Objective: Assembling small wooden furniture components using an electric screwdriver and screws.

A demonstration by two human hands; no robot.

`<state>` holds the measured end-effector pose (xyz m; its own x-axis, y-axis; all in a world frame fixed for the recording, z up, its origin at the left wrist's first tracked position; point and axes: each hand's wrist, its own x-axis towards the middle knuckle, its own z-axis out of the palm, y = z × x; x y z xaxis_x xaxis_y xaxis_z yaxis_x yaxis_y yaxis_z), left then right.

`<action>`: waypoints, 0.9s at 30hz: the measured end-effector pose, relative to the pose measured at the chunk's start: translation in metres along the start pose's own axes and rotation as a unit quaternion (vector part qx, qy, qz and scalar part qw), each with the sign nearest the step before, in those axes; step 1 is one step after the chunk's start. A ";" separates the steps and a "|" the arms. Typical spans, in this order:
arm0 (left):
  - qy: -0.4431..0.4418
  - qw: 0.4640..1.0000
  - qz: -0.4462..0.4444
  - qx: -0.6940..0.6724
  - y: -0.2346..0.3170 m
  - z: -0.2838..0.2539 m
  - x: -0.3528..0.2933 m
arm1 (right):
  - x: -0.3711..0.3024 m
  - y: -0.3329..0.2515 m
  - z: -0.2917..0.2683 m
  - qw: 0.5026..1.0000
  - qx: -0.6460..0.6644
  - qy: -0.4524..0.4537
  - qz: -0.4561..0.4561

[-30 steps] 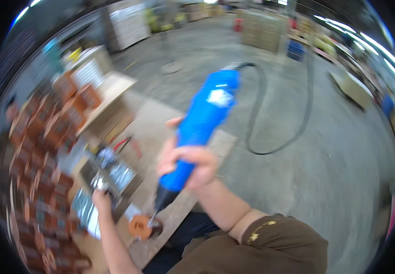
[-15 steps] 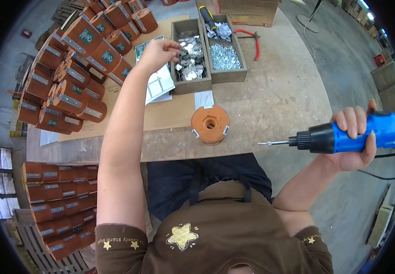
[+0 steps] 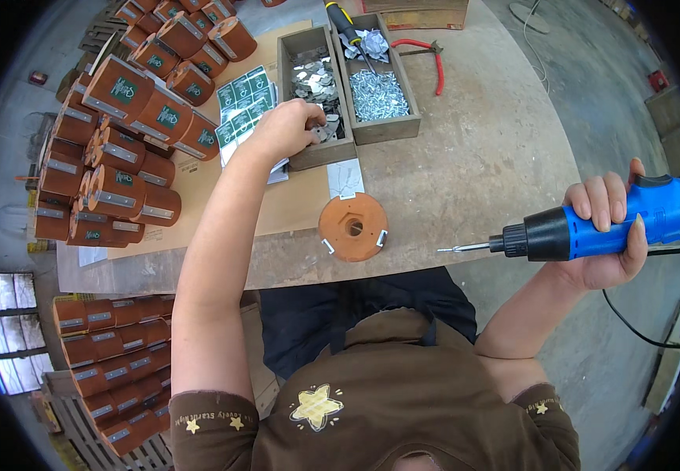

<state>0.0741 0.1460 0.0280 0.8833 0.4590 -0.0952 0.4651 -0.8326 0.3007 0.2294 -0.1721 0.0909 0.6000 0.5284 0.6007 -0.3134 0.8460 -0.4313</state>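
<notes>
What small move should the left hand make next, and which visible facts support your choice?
Probably a pinch and lift: the left hand could take one of the small metal pieces from the left wooden tray, since it reaches in among them, while the right hand holds the blue power driver clear of the round brown block.

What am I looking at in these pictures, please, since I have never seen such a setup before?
There is no robot: a person works bare-handed. The view comes from a wide fisheye camera worn on the head, looking down, so straight edges bend. The right hand holds a blue and black power driver. The left hand reaches into a grey-brown wooden box of small flat metal pieces. Beside it, a similar wooden box holds small silvery fasteners. On the brown table, a round orange-brown cylinder with a central hole sits near the front edge, and red-handled pliers lie farther back.
</notes>
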 end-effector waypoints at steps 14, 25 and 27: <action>0.072 0.941 -0.024 -0.331 -0.006 -0.013 0.004 | -0.001 -0.006 0.003 1.000 0.019 0.000 0.004; 0.152 0.956 -0.054 -0.244 0.000 0.008 0.006 | -0.002 -0.009 0.006 1.000 0.018 0.003 0.005; 0.219 0.953 0.046 -0.202 -0.008 0.008 0.005 | -0.002 -0.010 0.009 1.000 0.023 0.001 0.010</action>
<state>0.0752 0.1531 0.0176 0.7690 0.5484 0.3285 0.2475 -0.7291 0.6381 0.2246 -0.1808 0.0997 0.5954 0.5446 0.5907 -0.3586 0.8380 -0.4113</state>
